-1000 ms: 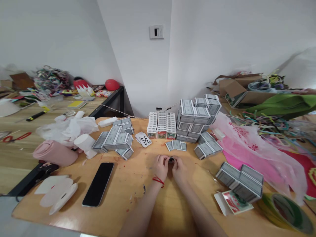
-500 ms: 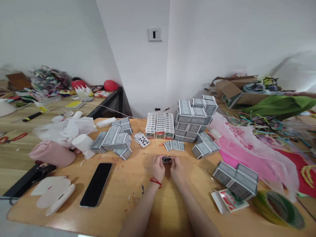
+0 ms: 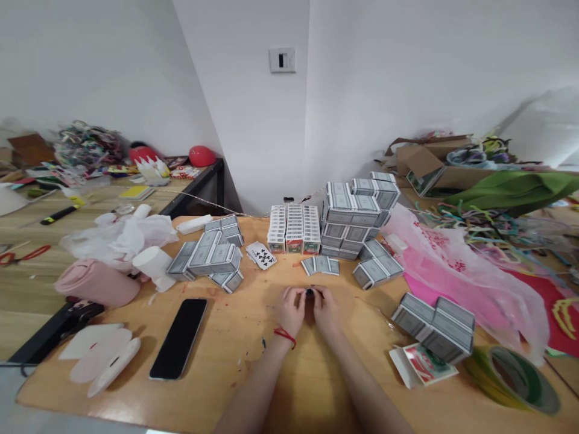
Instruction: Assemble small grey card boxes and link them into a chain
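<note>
My left hand and my right hand meet low over the middle of the table, fingers bent and fingertips pinched close together. Between the fingertips shows a small dark thing, mostly covered by the fingers; its kind cannot be made out. A red string bracelet circles the left wrist. Just beyond the hands lie a few grey-backed playing cards, fanned. Face-up cards with black clubs rest to their left. Behind them, card boxes stand in three neat rows.
Grey card packs are stacked high at the back right, with more packs at left and right. An open card box, tape roll, black phone and pink roll also lie on the table.
The fingertips have come closer together, and less of the thing between them shows. The view has shifted slightly; the other things on the table stay in place.
</note>
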Action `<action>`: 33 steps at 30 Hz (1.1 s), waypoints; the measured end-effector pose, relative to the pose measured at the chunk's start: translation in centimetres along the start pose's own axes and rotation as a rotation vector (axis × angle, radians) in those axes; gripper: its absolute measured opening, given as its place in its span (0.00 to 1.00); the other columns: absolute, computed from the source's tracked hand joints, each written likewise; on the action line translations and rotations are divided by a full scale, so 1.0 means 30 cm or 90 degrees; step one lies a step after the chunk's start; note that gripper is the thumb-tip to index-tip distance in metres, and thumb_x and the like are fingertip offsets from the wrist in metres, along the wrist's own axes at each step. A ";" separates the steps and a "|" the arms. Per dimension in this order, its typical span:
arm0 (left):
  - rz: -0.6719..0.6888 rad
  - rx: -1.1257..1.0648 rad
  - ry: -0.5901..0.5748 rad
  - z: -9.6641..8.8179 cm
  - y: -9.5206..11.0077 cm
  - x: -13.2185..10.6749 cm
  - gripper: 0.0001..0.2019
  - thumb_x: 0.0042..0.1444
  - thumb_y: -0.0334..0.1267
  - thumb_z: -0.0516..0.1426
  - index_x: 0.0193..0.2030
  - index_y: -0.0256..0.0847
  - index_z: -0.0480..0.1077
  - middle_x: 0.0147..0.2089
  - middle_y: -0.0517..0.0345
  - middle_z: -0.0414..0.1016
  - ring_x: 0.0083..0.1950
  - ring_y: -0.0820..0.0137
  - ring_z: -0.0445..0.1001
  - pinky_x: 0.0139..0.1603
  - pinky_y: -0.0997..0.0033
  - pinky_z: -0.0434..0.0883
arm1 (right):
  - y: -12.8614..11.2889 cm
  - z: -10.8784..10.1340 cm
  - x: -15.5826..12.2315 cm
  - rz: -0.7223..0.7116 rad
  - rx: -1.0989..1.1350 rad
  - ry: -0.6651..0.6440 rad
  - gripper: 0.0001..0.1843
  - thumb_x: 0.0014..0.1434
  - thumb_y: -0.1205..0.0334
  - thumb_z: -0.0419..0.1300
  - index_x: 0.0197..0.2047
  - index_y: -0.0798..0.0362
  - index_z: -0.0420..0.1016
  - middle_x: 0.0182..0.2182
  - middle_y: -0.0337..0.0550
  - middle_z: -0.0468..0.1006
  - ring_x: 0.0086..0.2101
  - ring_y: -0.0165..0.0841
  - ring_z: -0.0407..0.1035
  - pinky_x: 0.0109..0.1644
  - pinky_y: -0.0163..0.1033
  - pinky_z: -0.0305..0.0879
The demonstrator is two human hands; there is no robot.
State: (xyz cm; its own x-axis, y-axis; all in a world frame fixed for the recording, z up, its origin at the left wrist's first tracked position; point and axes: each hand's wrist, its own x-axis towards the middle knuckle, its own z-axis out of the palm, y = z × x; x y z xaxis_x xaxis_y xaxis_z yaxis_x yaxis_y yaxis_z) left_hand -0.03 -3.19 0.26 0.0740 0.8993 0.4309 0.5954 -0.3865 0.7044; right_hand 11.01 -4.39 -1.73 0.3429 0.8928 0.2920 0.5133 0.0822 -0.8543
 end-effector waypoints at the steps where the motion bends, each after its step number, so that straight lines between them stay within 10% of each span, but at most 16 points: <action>1: 0.000 0.001 0.004 0.001 0.004 0.001 0.06 0.54 0.37 0.50 0.31 0.39 0.66 0.32 0.56 0.70 0.37 0.72 0.69 0.38 0.71 0.66 | 0.000 0.000 -0.001 -0.007 -0.001 0.004 0.15 0.56 0.55 0.46 0.37 0.53 0.69 0.33 0.46 0.76 0.33 0.33 0.70 0.38 0.38 0.65; 17: -0.049 0.063 0.060 0.068 0.007 0.016 0.12 0.49 0.45 0.53 0.22 0.39 0.63 0.25 0.59 0.66 0.29 0.73 0.65 0.30 0.74 0.61 | 0.030 -0.020 -0.011 0.006 -0.027 -0.025 0.15 0.54 0.64 0.44 0.42 0.53 0.67 0.36 0.48 0.75 0.38 0.35 0.69 0.41 0.41 0.65; 33: -0.074 -0.142 0.031 0.029 -0.002 0.029 0.09 0.53 0.38 0.50 0.37 0.40 0.68 0.35 0.55 0.72 0.39 0.71 0.70 0.41 0.69 0.67 | -0.045 -0.036 0.000 0.053 0.137 0.034 0.15 0.56 0.54 0.45 0.38 0.54 0.66 0.31 0.47 0.74 0.29 0.32 0.70 0.37 0.40 0.67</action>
State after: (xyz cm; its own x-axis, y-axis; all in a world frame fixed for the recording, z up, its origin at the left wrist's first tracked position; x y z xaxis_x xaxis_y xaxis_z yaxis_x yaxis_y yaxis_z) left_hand 0.70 -2.20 0.10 -0.0268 0.9313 0.3633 0.4060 -0.3220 0.8553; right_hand 11.16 -4.97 -0.12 0.4216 0.8760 0.2341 0.3031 0.1071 -0.9469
